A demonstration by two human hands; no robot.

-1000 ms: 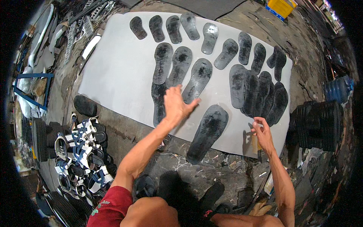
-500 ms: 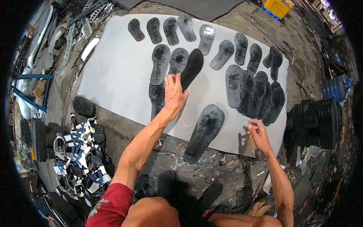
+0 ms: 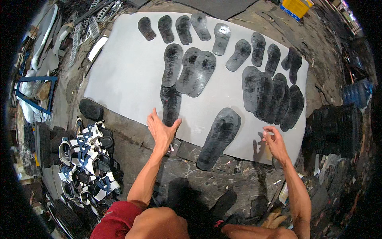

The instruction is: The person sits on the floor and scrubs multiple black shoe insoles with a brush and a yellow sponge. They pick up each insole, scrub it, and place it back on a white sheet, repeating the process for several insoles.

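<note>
My left hand [image 3: 161, 129] is open, thumb and fingers spread on either side of the near end of a dark shoe sole [image 3: 171, 104] at the sheet's near edge. Beyond it lie an upright sole [image 3: 173, 65] and two overlapping soles, the upper one glossy and tilted [image 3: 202, 74]. Over the sheet's near right part, my right hand [image 3: 275, 145] hovers with loosely bent fingers and nothing visible in them. Between my hands, a large grey-black sole [image 3: 220, 137] sticks out past the edge of the pale sheet [image 3: 123, 67].
More soles [image 3: 222, 38] line the far edge, and several overlap in a cluster [image 3: 266, 95] at right. White and navy sandals [image 3: 89, 161] are heaped at left beside a black block [image 3: 91, 110]. Stacked black pieces [image 3: 334, 129] stand at right; a yellow crate [image 3: 295, 8] is far right.
My left hand has let go of the tilted sole and drawn back toward me to the lower sole. That tilted sole now lies flat, glossy face up. My right hand has hardly moved.
</note>
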